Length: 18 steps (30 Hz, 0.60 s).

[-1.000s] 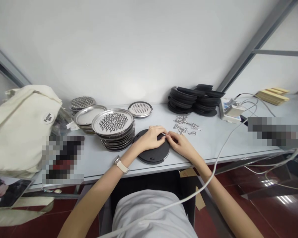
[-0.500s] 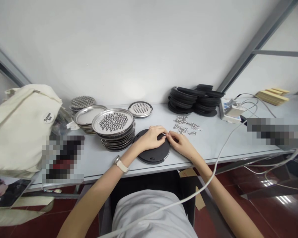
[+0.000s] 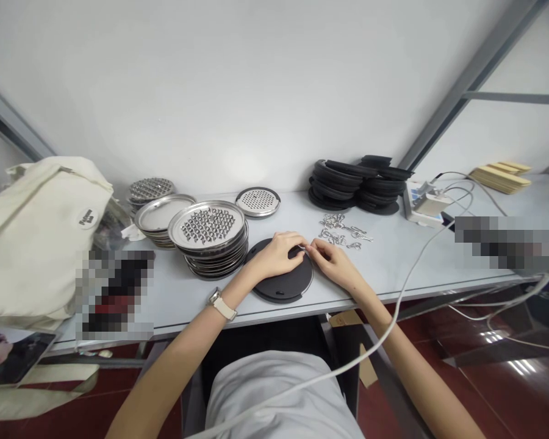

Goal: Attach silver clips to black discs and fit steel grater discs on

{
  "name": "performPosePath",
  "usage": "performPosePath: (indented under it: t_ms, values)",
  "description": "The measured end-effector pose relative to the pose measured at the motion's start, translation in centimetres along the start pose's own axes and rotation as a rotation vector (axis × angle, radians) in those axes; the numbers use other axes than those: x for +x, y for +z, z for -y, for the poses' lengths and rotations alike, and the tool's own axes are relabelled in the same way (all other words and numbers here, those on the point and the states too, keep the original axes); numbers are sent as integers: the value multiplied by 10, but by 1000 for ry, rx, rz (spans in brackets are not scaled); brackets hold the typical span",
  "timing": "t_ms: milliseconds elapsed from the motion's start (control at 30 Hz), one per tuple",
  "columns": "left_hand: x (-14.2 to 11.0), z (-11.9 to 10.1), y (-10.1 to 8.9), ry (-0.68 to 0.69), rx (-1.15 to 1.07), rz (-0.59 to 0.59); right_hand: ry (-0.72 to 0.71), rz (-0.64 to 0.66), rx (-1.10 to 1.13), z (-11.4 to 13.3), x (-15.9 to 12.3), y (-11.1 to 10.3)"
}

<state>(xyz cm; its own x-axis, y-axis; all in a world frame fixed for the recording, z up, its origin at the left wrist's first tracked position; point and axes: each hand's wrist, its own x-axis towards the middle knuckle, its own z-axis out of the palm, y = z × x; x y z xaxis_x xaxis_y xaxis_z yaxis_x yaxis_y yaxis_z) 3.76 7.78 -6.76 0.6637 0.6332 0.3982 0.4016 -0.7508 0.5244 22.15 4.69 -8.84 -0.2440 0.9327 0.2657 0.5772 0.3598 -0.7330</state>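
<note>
A round black disc point(image 3: 283, 281) lies flat near the table's front edge. My left hand point(image 3: 277, 253) rests on the disc's far rim, fingers curled over it. My right hand point(image 3: 335, 264) is beside it at the disc's right edge. Both hands pinch a small metal clip point(image 3: 303, 248) between their fingertips at the rim. A loose pile of similar metal clips point(image 3: 343, 231) lies just beyond my right hand.
A stack of perforated steel plates point(image 3: 210, 238) stands left of the disc, with more steel plates point(image 3: 162, 210) and a small strainer disc point(image 3: 258, 201) behind. Stacked black rings point(image 3: 357, 183) sit at the back right. A cream bag point(image 3: 41, 231) fills the left; a white cable point(image 3: 407, 280) crosses right.
Both hands stay at the disc's rim with only slight finger movement on the clip. Nothing else has moved.
</note>
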Motion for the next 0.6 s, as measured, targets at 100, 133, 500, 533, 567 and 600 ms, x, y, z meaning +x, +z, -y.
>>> performPosePath:
  t_ms: [100, 133, 500, 533, 567, 600]
  values:
    - [-1, -1, -1, 0, 18, 9, -1, -1, 6, 0, 0, 0]
    - [-1, -1, -1, -3, 29, 14, -2, -2, 10, 0, 0, 0]
    - [-3, -6, -3, -60, 133, 16, 9, 1, 74, -3, 0, 1]
    - [-3, -6, -3, -57, 128, 16, 12, 2, 75, -3, -1, 1]
    - [-3, -6, -3, -55, 124, 17, 15, 3, 77, -4, -1, 1]
    - [-3, -6, -3, -58, 121, 19, 16, 4, 79, -5, -1, 1]
